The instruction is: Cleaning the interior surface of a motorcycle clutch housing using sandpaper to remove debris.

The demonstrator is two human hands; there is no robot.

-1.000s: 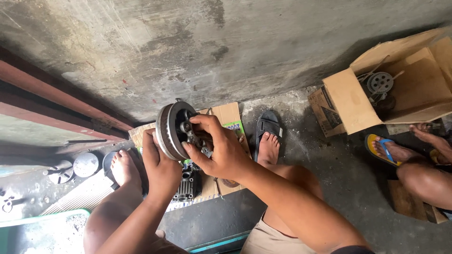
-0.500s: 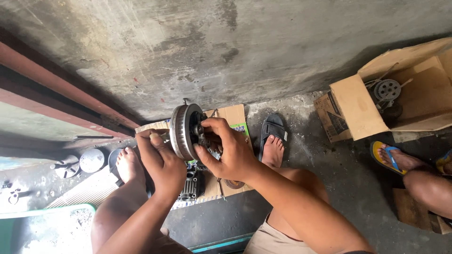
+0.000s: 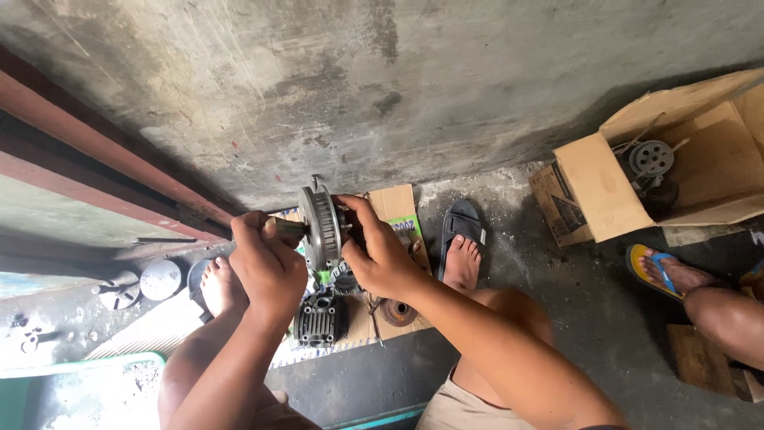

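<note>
Left hand: fingers curled shut around a stubby shaft end on the disc's left face. Right hand: fingers closed over the right face and rim.

Toothed metal clutch disc: held on edge in the air above the cardboard mat. Judged heavy, rigid, likely greasy; best taken by rim and hub.

Finned engine cylinder: on mat, below.

Open cardboard box: far right, holding metal parts.
</note>
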